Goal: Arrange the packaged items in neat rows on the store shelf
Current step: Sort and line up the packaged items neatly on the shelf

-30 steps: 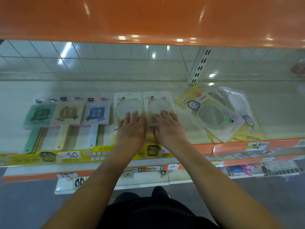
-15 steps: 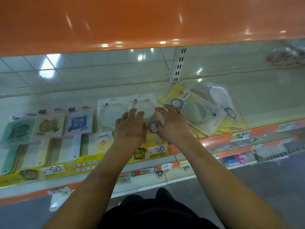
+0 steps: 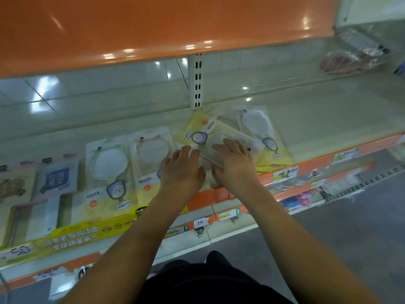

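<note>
A: Item one, shelf [image 3: 328, 119]. Contents?

B: Left section: card-backed packs [image 3: 58, 176] laid flat in a row. Beside them, two mirror packs [image 3: 110, 163] lying side by side and square to the front rail, the pink-rimmed one [image 3: 153, 150] touching the left hand's side. Right section: a loose pile of mirror packs [image 3: 254, 123], overlapping and skewed at several angles, just in front of the slotted upright [image 3: 198, 84].

A: Hands?

B: Left hand [image 3: 182, 170]: fingers extended, resting at the left edge of the pile, holding nothing that I can make out. Right hand [image 3: 234, 165]: fingers spread flat on the top pack of the pile [image 3: 221, 137], pressing rather than grasping; grip not closed.

A: Step in hand?

B: By my reading, the aligned row is finished as far as the pink-rimmed pack, and the skewed pile is being taken up. Roughly half the shelf stock looks ordered.

A: Next move requires?

B: Probably sliding or lifting the top pack clear of those beneath, turning it square to the rail, and setting it just beside the pink-rimmed pack without overlap. The glossy film likely slides easily, so the packs underneath may shift with it; one hand would need to hold them down.
</note>
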{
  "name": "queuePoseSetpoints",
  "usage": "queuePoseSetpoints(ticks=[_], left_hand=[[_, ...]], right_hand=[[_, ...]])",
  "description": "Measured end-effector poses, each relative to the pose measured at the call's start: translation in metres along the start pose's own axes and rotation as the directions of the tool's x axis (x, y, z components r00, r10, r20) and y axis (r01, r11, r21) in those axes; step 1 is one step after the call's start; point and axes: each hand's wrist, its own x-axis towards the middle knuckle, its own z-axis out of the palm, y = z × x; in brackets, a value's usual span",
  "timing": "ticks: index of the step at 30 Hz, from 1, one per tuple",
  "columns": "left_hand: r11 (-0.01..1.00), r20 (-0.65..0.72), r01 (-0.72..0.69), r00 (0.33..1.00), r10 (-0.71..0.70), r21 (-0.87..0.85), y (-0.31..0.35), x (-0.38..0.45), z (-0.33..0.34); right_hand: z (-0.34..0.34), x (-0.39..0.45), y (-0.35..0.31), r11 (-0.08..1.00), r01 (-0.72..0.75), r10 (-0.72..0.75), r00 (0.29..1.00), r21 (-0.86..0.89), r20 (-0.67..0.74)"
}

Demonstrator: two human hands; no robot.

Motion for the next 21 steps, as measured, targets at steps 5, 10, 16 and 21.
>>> queuePoseSetpoints(ticks=[5, 10, 16, 21], left_hand=[[0.999, -0.018, 0.034, 0.999, -0.033, 0.018, 0.015, 0.013, 0.002], [0.996, -0.055, 0.083, 0.995, -0.080, 0.039, 0.023, 0.018, 0.007], [0.991, -0.059, 0.130, 0.990, -0.129, 0.012, 0.023, 0.021, 0.012], [0.988, -0.065, 0.153, 0.986, -0.151, 0.024, 0.022, 0.021, 0.013]], right_hand=[[-0.007, 0.013, 0.014, 0.994, 0.047, -0.048, 0.999, -0.095, -0.007], [-0.019, 0.033, 0.022, 0.982, 0.031, 0.010, 0.977, -0.189, 0.214], [-0.014, 0.037, 0.022, 0.975, 0.061, -0.009, 0.971, -0.212, 0.239], [-0.020, 0.039, 0.020, 0.967, 0.087, -0.034, 0.975, -0.239, 0.217]])
